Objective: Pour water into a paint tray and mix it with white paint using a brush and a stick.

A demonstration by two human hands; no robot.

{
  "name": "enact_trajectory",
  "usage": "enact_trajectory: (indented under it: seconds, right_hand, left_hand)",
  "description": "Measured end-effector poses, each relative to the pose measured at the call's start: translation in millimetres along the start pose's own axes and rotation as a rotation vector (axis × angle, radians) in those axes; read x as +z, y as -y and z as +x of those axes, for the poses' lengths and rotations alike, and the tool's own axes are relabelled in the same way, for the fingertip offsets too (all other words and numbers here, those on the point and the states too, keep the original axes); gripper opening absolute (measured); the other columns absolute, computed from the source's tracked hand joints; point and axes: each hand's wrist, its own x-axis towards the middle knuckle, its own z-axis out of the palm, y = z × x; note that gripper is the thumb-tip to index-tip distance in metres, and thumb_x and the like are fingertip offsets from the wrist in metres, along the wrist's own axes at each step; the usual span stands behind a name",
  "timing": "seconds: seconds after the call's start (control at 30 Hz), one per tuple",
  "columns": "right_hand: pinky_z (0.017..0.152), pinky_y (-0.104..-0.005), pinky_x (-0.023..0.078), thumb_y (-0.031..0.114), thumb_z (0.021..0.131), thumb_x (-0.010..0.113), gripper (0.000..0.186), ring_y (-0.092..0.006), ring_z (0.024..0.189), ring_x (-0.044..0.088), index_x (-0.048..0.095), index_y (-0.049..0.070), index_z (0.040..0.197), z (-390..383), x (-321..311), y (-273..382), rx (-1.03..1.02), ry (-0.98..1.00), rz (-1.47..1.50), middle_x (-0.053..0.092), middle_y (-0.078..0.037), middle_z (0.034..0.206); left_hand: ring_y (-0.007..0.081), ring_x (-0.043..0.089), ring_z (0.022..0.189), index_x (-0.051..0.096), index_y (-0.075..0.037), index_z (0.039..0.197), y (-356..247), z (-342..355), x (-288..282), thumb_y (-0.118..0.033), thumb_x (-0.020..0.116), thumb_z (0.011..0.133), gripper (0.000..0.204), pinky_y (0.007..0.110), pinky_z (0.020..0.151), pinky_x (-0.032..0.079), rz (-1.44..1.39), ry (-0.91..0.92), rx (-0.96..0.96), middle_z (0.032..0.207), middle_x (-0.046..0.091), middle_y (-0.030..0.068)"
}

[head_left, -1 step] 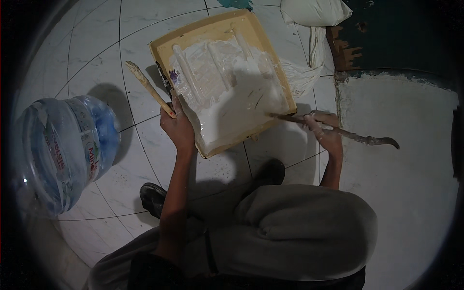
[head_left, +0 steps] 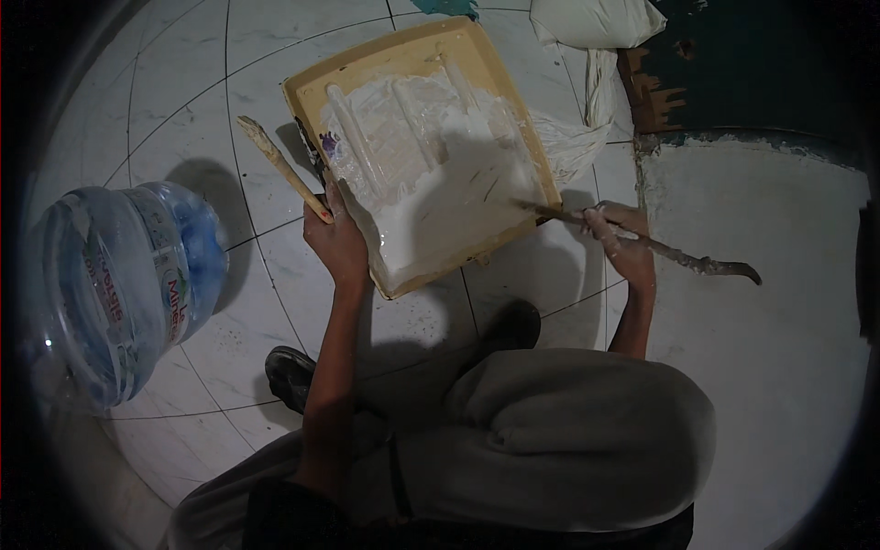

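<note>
A yellow paint tray [head_left: 500,69], tilted in view, holds white paint [head_left: 449,215], deepest at its near end. At its left edge my left hand [head_left: 339,243] is closed on the rim. A slim, paint-caked paintbrush [head_left: 284,170] is also held there, sticking out up and to the left. My right hand [head_left: 621,240], its fingers smeared white, is closed around a thin crooked stick [head_left: 701,264]. The stick's far tip reaches over the tray's right near corner, above the paint; whether it touches the paint I cannot tell.
A large clear-blue water bottle [head_left: 137,284] lies on the tiled floor [head_left: 192,367] at left. White plastic bags [head_left: 596,23] are at the far right, near a dark green peeling surface [head_left: 752,78]. A pale surface [head_left: 761,367] runs along the right. My shoes [head_left: 291,378] are near the tray.
My right hand has shifted slightly to the right, drawing the stick's tip a little toward the tray's right rim. My left hand and the tray stay put.
</note>
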Motion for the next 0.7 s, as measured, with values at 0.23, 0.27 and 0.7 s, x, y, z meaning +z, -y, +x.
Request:
enact_trajectory:
  seconds: [0.23, 0.27, 0.7]
  right_hand:
    - [0.057, -0.0259, 0.044, 0.013, 0.091, 0.061, 0.019, -0.0116, 0.062, 0.055, 0.069, -0.004, 0.085, 15, 10, 4, 0.151, 0.204, 0.126, 0.061, -0.006, 0.065]
    - [0.056, -0.0257, 0.043, 0.013, 0.091, 0.061, 0.020, -0.0111, 0.060, 0.054, 0.069, -0.004, 0.084, 15, 15, 0, 0.093, 0.187, 0.147, 0.061, -0.006, 0.064]
    - [0.058, -0.0301, 0.049, 0.009, 0.086, 0.066, 0.013, -0.0176, 0.063, 0.062, 0.066, -0.004, 0.088, 12, 31, -5, -0.169, 0.151, 0.246, 0.066, -0.013, 0.072]
  left_hand:
    - [0.0108, 0.039, 0.056, 0.048, 0.000, 0.077, 4, 2, -7, -0.024, 0.055, 0.096, 0.032, 0.029, 0.053, 0.035, 0.028, 0.001, -0.023, 0.062, 0.042, 0.0015]
    - [0.0117, 0.040, 0.058, 0.051, 0.003, 0.080, 5, 4, -6, -0.021, 0.056, 0.095, 0.029, 0.030, 0.055, 0.036, 0.035, 0.003, -0.025, 0.063, 0.046, 0.0032]
    - [0.0107, 0.037, 0.057, 0.047, 0.000, 0.075, 9, 0, 1, -0.025, 0.055, 0.096, 0.033, 0.029, 0.054, 0.034, 0.013, -0.008, 0.016, 0.063, 0.040, 0.0006]
